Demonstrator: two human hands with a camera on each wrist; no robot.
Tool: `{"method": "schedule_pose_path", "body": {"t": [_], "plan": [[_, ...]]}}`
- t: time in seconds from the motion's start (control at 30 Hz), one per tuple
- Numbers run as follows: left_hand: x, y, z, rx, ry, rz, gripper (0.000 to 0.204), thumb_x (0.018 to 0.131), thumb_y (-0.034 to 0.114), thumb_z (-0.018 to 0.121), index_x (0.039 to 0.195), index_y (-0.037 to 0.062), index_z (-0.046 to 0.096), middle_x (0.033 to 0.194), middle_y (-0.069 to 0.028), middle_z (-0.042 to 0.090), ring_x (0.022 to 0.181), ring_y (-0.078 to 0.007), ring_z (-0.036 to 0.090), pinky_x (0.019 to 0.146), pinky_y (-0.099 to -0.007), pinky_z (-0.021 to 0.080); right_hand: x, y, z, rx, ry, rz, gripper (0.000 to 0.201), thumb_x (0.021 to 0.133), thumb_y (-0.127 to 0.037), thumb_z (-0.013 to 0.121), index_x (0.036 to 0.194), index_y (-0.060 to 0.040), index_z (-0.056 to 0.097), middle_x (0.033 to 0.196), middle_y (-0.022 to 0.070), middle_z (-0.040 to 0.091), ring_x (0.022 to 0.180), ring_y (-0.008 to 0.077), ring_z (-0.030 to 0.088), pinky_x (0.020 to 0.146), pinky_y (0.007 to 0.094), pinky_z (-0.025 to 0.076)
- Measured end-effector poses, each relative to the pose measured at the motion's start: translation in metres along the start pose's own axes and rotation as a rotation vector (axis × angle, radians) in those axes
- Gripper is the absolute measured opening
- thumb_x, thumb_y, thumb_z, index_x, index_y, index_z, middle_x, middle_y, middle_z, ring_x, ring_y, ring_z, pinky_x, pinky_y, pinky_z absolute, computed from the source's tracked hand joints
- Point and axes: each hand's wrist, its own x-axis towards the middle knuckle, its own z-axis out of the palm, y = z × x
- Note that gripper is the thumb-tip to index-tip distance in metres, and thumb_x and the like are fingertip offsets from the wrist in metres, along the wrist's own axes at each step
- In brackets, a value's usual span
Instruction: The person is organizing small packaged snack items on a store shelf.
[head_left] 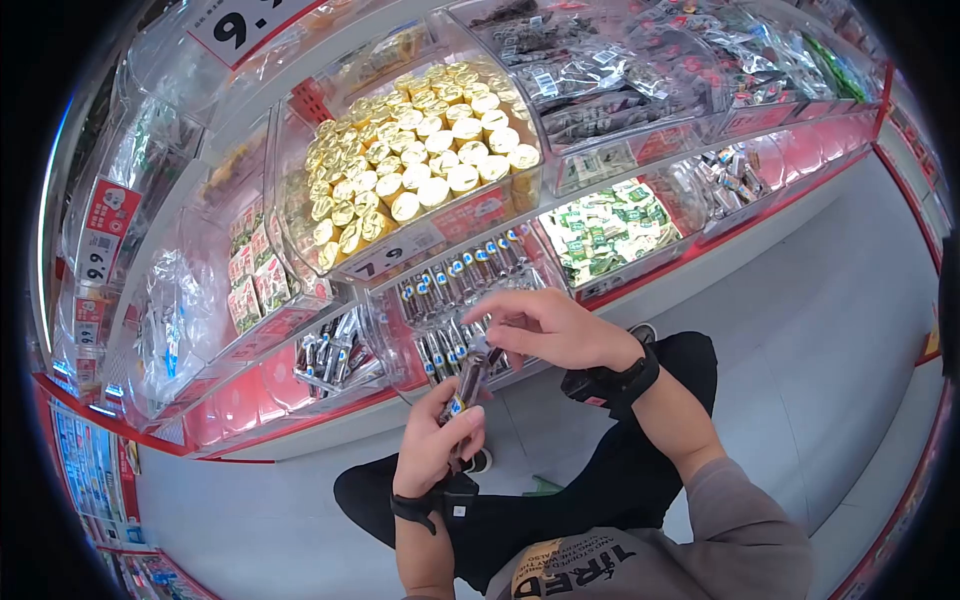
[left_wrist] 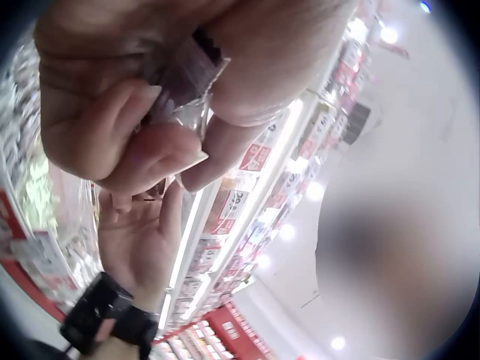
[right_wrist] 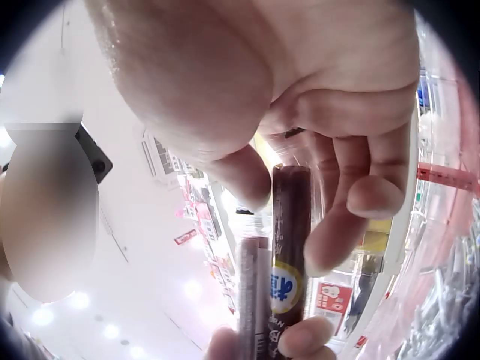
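Observation:
My left hand (head_left: 437, 440) grips a small bundle of dark-brown wrapped snack sticks (head_left: 467, 385) with blue, white and yellow labels, held upright. Two sticks show in the right wrist view: a taller snack stick (right_wrist: 291, 217) facing the camera and a second snack stick (right_wrist: 253, 292), lower, beside it. The thumb and index finger of my right hand (head_left: 560, 328) come to either side of the taller stick near its top. The left wrist view shows a clear wrapper end (left_wrist: 193, 112) sticking out of my curled left fingers; the palm hides the rest.
In front stands a bin of similar sticks (head_left: 465, 270), below a bin of gold-capped rolls (head_left: 435, 150) with a 7.9 price tag (head_left: 385, 250). To the right are green-and-white packets (head_left: 610, 230); dark bagged snacks (head_left: 600, 80) lie above. My legs (head_left: 540, 505) are folded beneath my hands.

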Motion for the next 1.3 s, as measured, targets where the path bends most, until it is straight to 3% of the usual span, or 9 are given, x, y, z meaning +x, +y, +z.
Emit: {"method": "schedule_pose_path", "body": {"t": [0.13, 0.43, 0.57, 0.73, 0.93, 0.97, 1.07, 1.1, 1.3], "plan": [[0.012, -0.013, -0.002, -0.336, -0.077, -0.004, 0.028, 0.089, 0.018, 0.054, 0.105, -0.0039, 0.050, 0.067, -0.0031, 0.046, 0.045, -0.0091, 0.039, 0.043, -0.0216, 0.029, -0.007, 0.003, -0.012, 0.004, -0.064, 0.046, 0.021, 0.086, -0.020, 0.062, 0.098, -0.0027, 0.061, 0.068, 0.0019, 0.059, 0.056, 0.0050, 0.055, 0.051, 0.0208, 0.044], [0.028, -0.019, 0.002, -0.253, 0.233, 0.104, 0.026, 0.092, 0.018, 0.048, 0.111, 0.0002, 0.050, 0.069, -0.0046, 0.051, 0.042, -0.0075, 0.036, 0.042, -0.0220, 0.030, -0.011, 0.003, -0.018, -0.133, 0.097, 0.225, 0.018, 0.081, -0.022, 0.067, 0.085, -0.0038, 0.064, 0.057, 0.0024, 0.059, 0.052, 0.0060, 0.055, 0.049, 0.0212, 0.043], [0.052, -0.018, -0.002, -0.341, 0.303, 0.204, 0.023, 0.092, 0.014, 0.049, 0.110, -0.0007, 0.049, 0.069, -0.0054, 0.053, 0.045, -0.0086, 0.041, 0.043, -0.0224, 0.031, -0.011, 0.003, -0.026, -0.544, 0.026, 0.019, 0.023, 0.078, -0.021, 0.069, 0.082, 0.0000, 0.062, 0.061, 0.0071, 0.061, 0.053, 0.0153, 0.058, 0.051, 0.0273, 0.044], [0.096, -0.013, -0.005, 0.067, 0.244, 0.144, 0.021, 0.092, 0.014, 0.050, 0.107, -0.0010, 0.050, 0.074, -0.0066, 0.059, 0.049, -0.0089, 0.046, 0.045, -0.0223, 0.035, -0.020, 0.014, -0.026, -0.891, 0.072, -0.046, 0.023, 0.076, -0.019, 0.066, 0.083, 0.0014, 0.059, 0.066, 0.0149, 0.062, 0.061, 0.0333, 0.061, 0.057, 0.0389, 0.047], [0.134, -0.036, -0.014, 0.470, 0.297, 0.232, 0.019, 0.093, 0.016, 0.048, 0.104, 0.0009, 0.050, 0.088, -0.0097, 0.066, 0.074, -0.0122, 0.061, 0.060, -0.0239, 0.042, -0.023, 0.016, -0.024, -1.040, 0.344, 0.154, 0.018, 0.075, -0.016, 0.062, 0.081, 0.0006, 0.058, 0.065, 0.0186, 0.061, 0.064, 0.0360, 0.061, 0.060, 0.0434, 0.049], [0.138, -0.042, -0.015, 0.638, 0.333, 0.268, 0.023, 0.093, 0.019, 0.047, 0.105, 0.0003, 0.050, 0.092, -0.0095, 0.066, 0.089, -0.0171, 0.061, 0.072, -0.0281, 0.044, -0.022, 0.018, -0.018, -1.085, 0.348, 0.169, 0.016, 0.075, -0.014, 0.061, 0.080, 0.0007, 0.057, 0.064, 0.0193, 0.060, 0.064, 0.0361, 0.061, 0.060, 0.0435, 0.049], [0.145, -0.047, -0.012, 0.757, 0.366, 0.205, 0.028, 0.092, 0.023, 0.048, 0.105, -0.0010, 0.050, 0.094, -0.0106, 0.066, 0.096, -0.0222, 0.059, 0.080, -0.0320, 0.042, -0.014, 0.030, 0.002, -1.167, 0.348, 0.180, 0.013, 0.074, -0.011, 0.059, 0.076, 0.0010, 0.054, 0.061, 0.0207, 0.059, 0.062, 0.0362, 0.062, 0.058, 0.0433, 0.051], [0.140, -0.043, -0.006, 0.732, 0.373, 0.254, 0.050, 0.088, 0.040, 0.053, 0.105, -0.0068, 0.048, 0.090, -0.0279, 0.060, 0.091, -0.0438, 0.057, 0.079, -0.0437, 0.042, -0.012, 0.037, 0.005, -1.159, 0.334, 0.164, 0.012, 0.074, -0.010, 0.058, 0.075, 0.0011, 0.054, 0.061, 0.0207, 0.059, 0.061, 0.0362, 0.062, 0.057, 0.0431, 0.051], [0.138, -0.041, -0.005, 0.694, 0.277, 0.184, 0.047, 0.090, 0.037, 0.051, 0.108, -0.0061, 0.045, 0.098, -0.0292, 0.059, 0.097, -0.0434, 0.055, 0.083, -0.0426, 0.041, -0.004, 0.053, 0.014, -1.220, 0.328, 0.128, 0.009, 0.074, -0.004, 0.054, 0.079, 0.0029, 0.052, 0.062, 0.0178, 0.060, 0.058, 0.0332, 0.063, 0.052, 0.0397, 0.051]]}}
